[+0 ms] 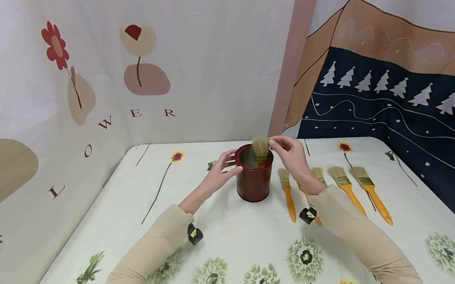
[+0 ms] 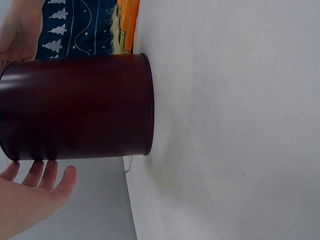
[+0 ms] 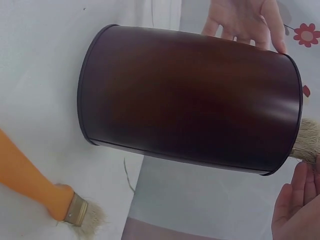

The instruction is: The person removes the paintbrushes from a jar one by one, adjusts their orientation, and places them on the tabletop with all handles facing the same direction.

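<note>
A dark red can [image 1: 253, 184] stands upright on the table. My left hand [image 1: 222, 171] rests its fingertips against the can's left side, thumb near the rim, fingers fairly straight; the left wrist view shows the little finger apart from the wall. A paintbrush [image 1: 260, 146] stands in the can, bristles up, its metal band about level with the rim and most of its handle hidden inside. At the right edge of those bristles, the thumb and forefinger of my right hand [image 1: 292, 156] pinch the brush. The right wrist view shows the bristles [image 3: 309, 137] beside these fingers.
Several orange-handled paintbrushes lie right of the can, bristles away from me: a narrow one [image 1: 288, 196] closest, one partly under my right forearm, and wider brushes [image 1: 345, 187] further right. A flower-printed cloth covers the table [image 1: 152, 162]; printed fabric [image 1: 216, 66] hangs behind it.
</note>
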A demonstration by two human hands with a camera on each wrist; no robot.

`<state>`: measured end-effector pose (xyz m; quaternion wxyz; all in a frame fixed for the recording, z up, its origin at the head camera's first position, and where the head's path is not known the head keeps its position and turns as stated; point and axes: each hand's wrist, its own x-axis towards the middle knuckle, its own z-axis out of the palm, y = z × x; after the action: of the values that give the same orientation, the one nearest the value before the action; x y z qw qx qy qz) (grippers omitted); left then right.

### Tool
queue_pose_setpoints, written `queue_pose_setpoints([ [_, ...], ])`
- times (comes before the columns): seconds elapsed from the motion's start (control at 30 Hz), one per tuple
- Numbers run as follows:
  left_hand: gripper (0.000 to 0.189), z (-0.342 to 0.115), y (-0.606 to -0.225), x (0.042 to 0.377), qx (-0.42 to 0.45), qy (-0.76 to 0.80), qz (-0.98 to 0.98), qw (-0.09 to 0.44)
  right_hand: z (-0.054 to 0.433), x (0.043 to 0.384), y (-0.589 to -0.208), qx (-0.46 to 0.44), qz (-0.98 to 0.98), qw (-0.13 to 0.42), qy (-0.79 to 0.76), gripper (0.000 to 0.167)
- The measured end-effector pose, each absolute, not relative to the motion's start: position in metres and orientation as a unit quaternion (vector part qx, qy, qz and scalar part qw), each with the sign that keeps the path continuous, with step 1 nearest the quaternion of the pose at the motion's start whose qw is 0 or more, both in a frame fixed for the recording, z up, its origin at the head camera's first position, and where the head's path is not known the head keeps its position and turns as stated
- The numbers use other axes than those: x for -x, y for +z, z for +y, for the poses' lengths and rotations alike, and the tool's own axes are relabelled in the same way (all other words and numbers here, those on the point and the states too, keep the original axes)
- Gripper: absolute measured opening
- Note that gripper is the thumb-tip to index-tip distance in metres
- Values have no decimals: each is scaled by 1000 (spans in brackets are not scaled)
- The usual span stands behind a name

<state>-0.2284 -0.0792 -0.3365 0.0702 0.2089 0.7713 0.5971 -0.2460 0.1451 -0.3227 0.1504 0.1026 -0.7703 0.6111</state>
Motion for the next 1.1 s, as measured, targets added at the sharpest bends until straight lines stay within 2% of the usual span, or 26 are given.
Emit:
queue_pose_setpoints([
  [0.17, 58, -80, -337, 229, -208, 596, 772, 70, 145, 246, -321, -123, -751, 166, 627, 25],
  [0.47, 57, -79, -337, 230, -212, 597, 771, 65, 146, 242, -309, -132, -741, 199, 627, 29],
  [0.87, 57, -79, -337, 230, -211, 597, 771, 63, 154, 238, -293, -150, -704, 250, 648, 26],
  [1.1, 57, -79, -338, 229, -203, 597, 773, 66, 160, 236, -286, -149, -664, 264, 684, 14],
])
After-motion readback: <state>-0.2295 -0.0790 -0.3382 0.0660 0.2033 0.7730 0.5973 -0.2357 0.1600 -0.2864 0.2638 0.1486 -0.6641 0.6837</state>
